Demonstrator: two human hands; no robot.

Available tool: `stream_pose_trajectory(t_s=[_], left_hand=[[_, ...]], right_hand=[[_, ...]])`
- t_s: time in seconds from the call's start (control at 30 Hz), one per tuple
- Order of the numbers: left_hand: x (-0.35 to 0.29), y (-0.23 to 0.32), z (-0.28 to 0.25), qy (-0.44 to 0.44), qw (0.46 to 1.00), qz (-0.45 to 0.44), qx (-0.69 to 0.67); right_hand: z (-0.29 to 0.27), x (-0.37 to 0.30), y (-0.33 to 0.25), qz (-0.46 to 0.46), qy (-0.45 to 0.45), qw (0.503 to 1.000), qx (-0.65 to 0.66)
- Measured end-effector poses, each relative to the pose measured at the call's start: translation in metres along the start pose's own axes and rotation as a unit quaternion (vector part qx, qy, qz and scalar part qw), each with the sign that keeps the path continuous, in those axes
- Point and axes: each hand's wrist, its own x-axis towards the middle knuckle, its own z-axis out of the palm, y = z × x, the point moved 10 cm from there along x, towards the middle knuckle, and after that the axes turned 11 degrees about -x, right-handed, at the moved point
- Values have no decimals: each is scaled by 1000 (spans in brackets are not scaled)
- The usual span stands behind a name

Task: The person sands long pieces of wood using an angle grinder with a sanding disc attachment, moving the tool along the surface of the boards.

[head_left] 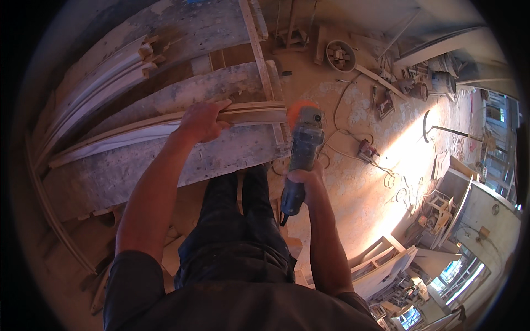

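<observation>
My right hand is wrapped round the body of an angle grinder, whose orange disc looks smeared, as if spinning. The disc is at the right end of a long wooden strip; whether it touches the wood, I cannot tell. My left hand grips this strip from above, fingers closed over it, a little way back from that end. Beneath the strip is a worn, paint-stained workbench, and the strip's end reaches the bench's right edge.
More long mouldings lie at the bench's far left. A narrow batten crosses the bench top. On the dusty floor stands a round bucket with wood blocks, and a loose cord lies coiled. Wooden frames stand at lower right.
</observation>
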Motion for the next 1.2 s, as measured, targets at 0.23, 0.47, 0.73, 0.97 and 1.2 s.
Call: stream_pose_trajectory(t_s=[0.23,0.47,0.73,0.97,1.2], left_hand=[[-1,3,-7,15,1000,17,3],[-6,-1,-10,70,992,83,64],[-1,8,-9,33,991,82,98],[6,7,-9,11,992,86,88],[10,4,-8,-11,993,85,80]], right_hand=[[0,-27,13,-1,1,996,84],[-15,-18,15,-25,7,996,86],[-16,24,2,-61,-20,998,27],[-17,52,2,-91,-50,994,-32],[-20,40,1,-75,-65,995,19]])
